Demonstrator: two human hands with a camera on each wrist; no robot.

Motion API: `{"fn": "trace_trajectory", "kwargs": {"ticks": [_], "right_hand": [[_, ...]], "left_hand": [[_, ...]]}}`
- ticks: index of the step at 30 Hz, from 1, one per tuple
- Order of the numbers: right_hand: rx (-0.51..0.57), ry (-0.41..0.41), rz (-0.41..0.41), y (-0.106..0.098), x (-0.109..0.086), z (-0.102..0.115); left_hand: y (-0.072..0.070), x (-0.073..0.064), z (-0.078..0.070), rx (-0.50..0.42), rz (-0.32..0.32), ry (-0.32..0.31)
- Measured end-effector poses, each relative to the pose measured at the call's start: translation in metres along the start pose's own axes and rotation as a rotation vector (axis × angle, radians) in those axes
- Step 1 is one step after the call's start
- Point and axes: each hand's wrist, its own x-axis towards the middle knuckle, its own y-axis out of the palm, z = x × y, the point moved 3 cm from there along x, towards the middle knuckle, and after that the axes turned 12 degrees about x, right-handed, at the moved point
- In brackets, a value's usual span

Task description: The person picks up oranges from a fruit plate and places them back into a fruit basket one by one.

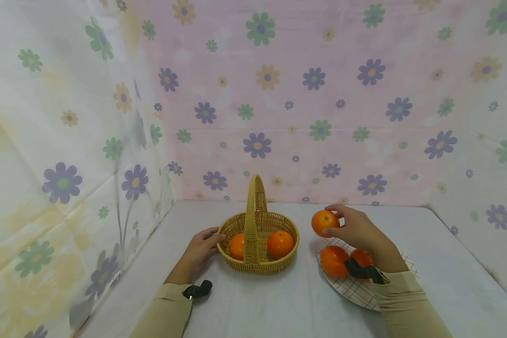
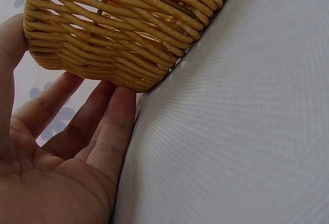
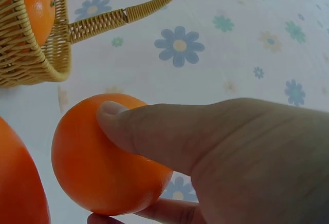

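Note:
A yellow wicker basket (image 1: pixel 253 270) with a tall arched handle stands in the middle of the table, two oranges inside: one orange (image 1: pixel 280 244) on the right, another (image 1: pixel 236 246) partly behind the handle. My left hand (image 1: pixel 200 251) grips the basket's left side; in the left wrist view the thumb lies at the rim and the fingertips (image 2: pixel 122 103) touch the wall lower down. Between thumb and fingers, my right hand (image 1: pixel 357 230) holds an orange (image 3: pixel 103 157) in the air, right of the basket. Below it, a checked plate (image 1: pixel 355 293) bears two more oranges, one (image 1: pixel 334 261) partly visible beside another (image 1: pixel 362 257).
A white cloth covers the table (image 1: pixel 279 300). Flowered fabric (image 1: pixel 287 108) hangs behind and on both sides. Black wrist mounts (image 1: pixel 198 289) sit at both sleeve cuffs; the right forearm covers part of the plate.

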Motion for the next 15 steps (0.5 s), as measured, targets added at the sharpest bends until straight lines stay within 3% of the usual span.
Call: {"fn": "trace_trajectory", "kwargs": {"ticks": [15], "right_hand": [[0.030, -0.008, 0.005, 0.0057, -0.0010, 0.0107]], "left_hand": [[0.0003, 0.0009, 0.0008, -0.005, -0.014, -0.010]]}}
